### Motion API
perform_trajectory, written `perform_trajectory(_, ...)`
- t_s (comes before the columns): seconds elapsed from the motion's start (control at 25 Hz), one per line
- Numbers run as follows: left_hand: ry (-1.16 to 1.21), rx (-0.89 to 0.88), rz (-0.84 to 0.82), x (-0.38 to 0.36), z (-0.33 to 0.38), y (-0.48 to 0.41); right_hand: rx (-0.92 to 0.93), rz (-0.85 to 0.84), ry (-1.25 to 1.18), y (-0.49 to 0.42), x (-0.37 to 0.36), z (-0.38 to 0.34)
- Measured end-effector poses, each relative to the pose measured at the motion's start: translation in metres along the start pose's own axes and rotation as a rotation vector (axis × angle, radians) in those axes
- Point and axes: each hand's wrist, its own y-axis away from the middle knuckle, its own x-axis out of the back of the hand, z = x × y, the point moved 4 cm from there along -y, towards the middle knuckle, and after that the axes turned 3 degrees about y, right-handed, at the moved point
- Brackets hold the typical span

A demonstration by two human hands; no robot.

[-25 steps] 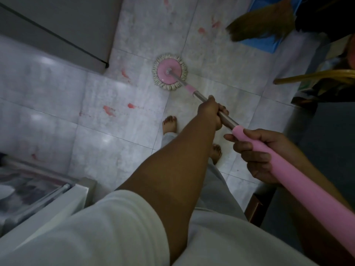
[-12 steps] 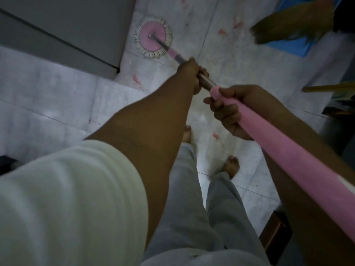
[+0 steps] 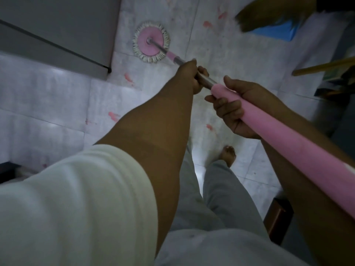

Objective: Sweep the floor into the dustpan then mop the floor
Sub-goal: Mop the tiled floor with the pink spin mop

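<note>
A round pink mop head [image 3: 151,42] with a white fringe lies flat on the pale tiled floor [image 3: 221,60], beside the corner of a grey cabinet. Its metal pole turns into a thick pink handle [image 3: 288,139] that runs down to the right edge. My left hand [image 3: 190,77] grips the metal part of the pole. My right hand [image 3: 236,110] grips the upper end of the pink handle, just behind the left. A brown broom head [image 3: 269,16] lies on a blue dustpan [image 3: 278,31] at the top right.
A grey cabinet [image 3: 57,31] fills the top left. Red smudges [image 3: 113,116] dot the tiles. A yellow stick [image 3: 326,67] pokes in at the right edge. My bare foot [image 3: 227,155] stands on the floor, and a brown wooden piece [image 3: 278,219] sits at lower right.
The mop head went from the middle tile up toward the cabinet corner, then came back a little toward me. Both hands kept their grip on the pole.
</note>
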Motion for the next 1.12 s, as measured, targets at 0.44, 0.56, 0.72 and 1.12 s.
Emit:
perform_trajectory(0.44,0.677,0.142,-0.410,-0.033,-0.166,0.057,-0.004,-0.041,-0.247,0.095,0.073,0.054)
perform_trajectory(0.56,0.797,0.103,-0.483,-0.035,-0.146,0.051,-0.009,-0.077,-0.268,0.070,0.064,0.034)
perform_trajectory(0.72,0.777,0.105,-0.511,-0.045,-0.083,0.026,-0.032,-0.075,-0.205,0.027,0.038,-0.004)
perform_trajectory(1.12,0.643,0.069,-0.352,-0.049,0.120,-0.051,-0.012,-0.056,-0.060,-0.105,-0.069,-0.127)
